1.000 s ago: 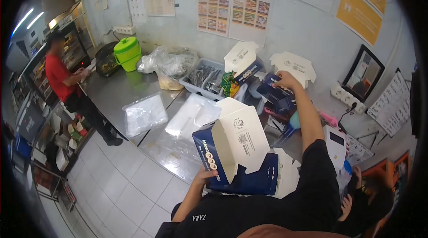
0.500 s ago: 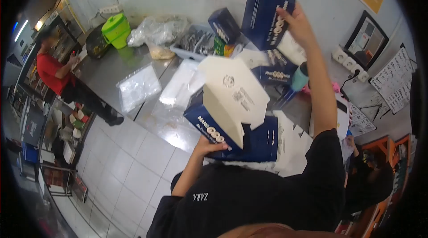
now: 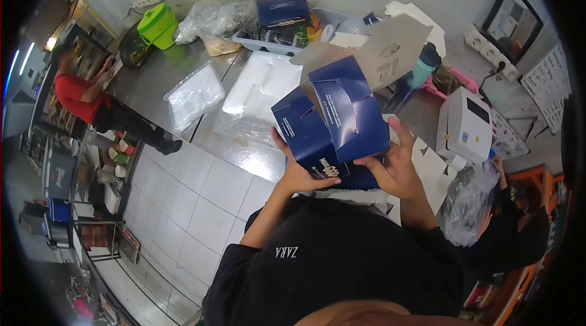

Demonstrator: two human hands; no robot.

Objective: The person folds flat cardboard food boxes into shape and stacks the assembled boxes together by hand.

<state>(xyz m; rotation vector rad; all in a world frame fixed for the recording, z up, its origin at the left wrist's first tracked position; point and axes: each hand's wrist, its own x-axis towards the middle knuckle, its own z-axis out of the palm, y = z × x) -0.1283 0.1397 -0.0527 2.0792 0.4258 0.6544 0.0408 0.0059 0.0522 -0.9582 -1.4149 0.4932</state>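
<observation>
Two dark blue cardboard boxes with white print are held together before my chest. My left hand (image 3: 302, 173) is closed round the lower corner of the left box (image 3: 299, 127), thumb along its printed front. My right hand (image 3: 397, 164) grips the right box (image 3: 348, 103) at its lower right corner, thumb on the near edge and fingers at the side. The right box leans against the left one, its top flaps folded over. Behind them rises a cream cardboard flap (image 3: 394, 51) with a printed stamp. Below the boxes, more blue cardboard is partly hidden.
Flat plastic packs (image 3: 195, 97) lie on the steel table (image 3: 146, 91). Further back stand a grey tray (image 3: 281, 47), another blue box (image 3: 282, 8) and a green container (image 3: 157, 25). To the right are a tumbler (image 3: 425, 65), a white printer (image 3: 467, 124) and a person holding clear plastic (image 3: 467, 204).
My right hand has come down from the wall side with a blue box, now beside the one in my left hand. The view has shifted, and clear plastic shows at the right.
</observation>
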